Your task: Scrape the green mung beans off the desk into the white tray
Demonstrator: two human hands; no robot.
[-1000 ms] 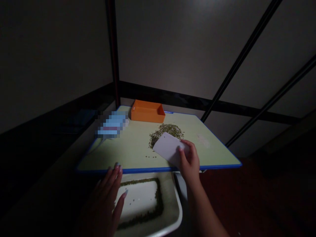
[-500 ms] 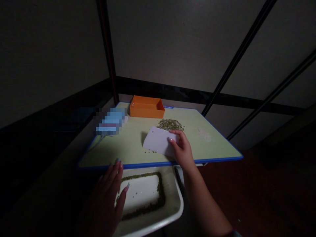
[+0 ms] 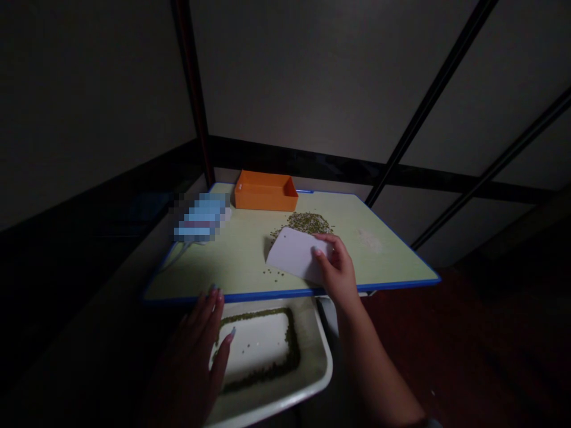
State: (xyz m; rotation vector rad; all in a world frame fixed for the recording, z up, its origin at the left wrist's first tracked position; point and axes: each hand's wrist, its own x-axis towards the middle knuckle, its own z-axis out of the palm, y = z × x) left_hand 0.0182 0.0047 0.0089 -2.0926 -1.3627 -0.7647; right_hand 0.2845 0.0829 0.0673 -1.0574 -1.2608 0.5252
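A stiff white card (image 3: 295,254) is pinched in my right hand (image 3: 338,270), thumb on its near face and fingers behind. It tilts over the table, just in front of a pile of small greenish grains (image 3: 312,223). A few loose grains lie near its lower left edge, and one shows on the card. My left hand (image 3: 203,339) holds nothing; its fingers are stretched out at the table's front edge, thumb apart, above the left side of a white basin (image 3: 323,368). Inside the basin, more grains line the edges of the floor.
The pale green table (image 3: 241,249) has a blue rim. An orange box (image 3: 266,201) stands at its back. On the left is a blurred-out light blue item (image 3: 203,220). A whitish patch (image 3: 370,239) marks the right side. Panelled walls close in behind and left.
The card in my right hand has moved slightly to the right, and more grains show along its left side. My left hand stays nearly in place.
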